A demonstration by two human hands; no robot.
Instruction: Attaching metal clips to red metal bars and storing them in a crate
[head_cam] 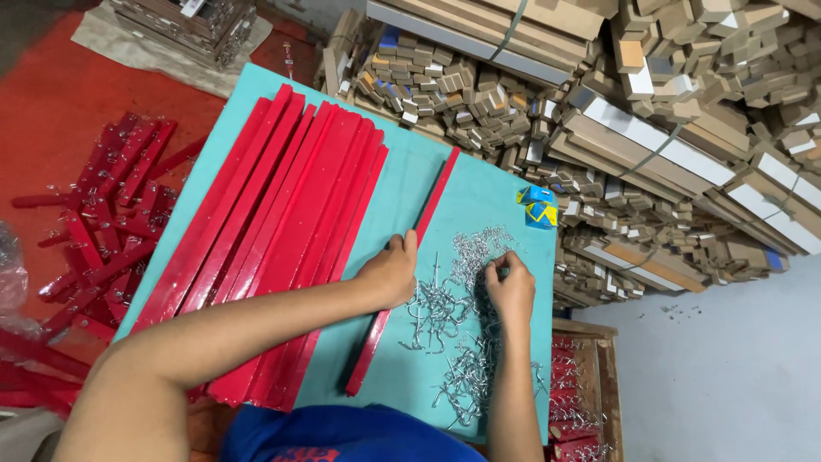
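On teal flat work board point(402, 184), near its right edge, lies a loose heap of small silver metal wire hooks point(453, 342). Right hand point(510, 287) has fingers pinched shut in the heap; whether it holds a hook can't be told. Left hand point(389, 272) lies flat w/ fingers loose on a long glossy red wooden strip point(402, 274), gripping nothing. More red strips point(282, 222) stacked toward left edge. Hooks look light, stiff, tangly & sharp-tipped; best picked by the shank.
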